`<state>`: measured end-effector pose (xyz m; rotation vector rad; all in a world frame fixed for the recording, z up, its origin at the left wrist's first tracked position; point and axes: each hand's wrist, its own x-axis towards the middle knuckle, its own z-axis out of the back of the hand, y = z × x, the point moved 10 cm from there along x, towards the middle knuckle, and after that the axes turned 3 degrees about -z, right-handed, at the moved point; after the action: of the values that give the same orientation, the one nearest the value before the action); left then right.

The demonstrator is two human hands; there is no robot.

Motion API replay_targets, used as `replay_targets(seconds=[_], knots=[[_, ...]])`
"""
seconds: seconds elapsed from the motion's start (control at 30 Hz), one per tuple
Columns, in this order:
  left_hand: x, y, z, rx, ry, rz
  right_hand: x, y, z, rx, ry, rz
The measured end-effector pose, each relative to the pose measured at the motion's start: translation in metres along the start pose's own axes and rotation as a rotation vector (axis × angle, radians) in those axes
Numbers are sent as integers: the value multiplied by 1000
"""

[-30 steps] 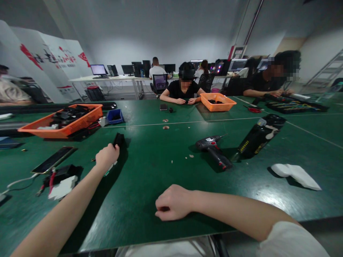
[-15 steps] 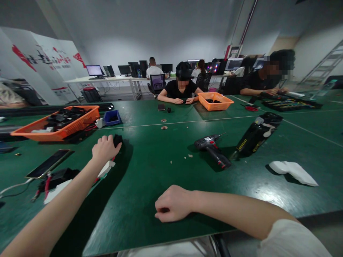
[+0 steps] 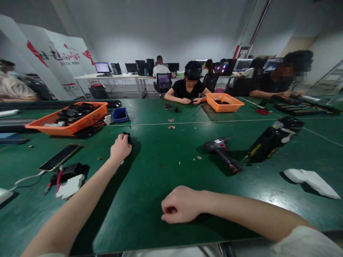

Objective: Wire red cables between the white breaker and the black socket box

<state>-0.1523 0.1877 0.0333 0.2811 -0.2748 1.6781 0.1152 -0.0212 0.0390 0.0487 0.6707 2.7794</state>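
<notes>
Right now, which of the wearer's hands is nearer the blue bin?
Left. The left hand is short of the blue bin; the right hand is farther back, rightward.

A workshop shares a room with an office: a cordless drill [image 3: 222,154] and orange plastic baskets [image 3: 91,121], one heaped with black parts [image 3: 76,112], sit on a green table [image 3: 152,164] where co-workers in black shirts [image 3: 183,89] lean forward. Behind them, computer monitors [image 3: 102,67] and tower PCs [image 3: 150,66] line a white table [image 3: 89,77], a person [image 3: 159,68] sits in a mesh-backed office chair [image 3: 163,81], and a metal ladder [image 3: 331,75] stands at right.
</notes>
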Motion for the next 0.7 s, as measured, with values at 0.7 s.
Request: replay_targets(seconds=[0.7], knots=[[11, 6, -27, -90, -42, -109, 367, -22, 37, 63, -104, -232]])
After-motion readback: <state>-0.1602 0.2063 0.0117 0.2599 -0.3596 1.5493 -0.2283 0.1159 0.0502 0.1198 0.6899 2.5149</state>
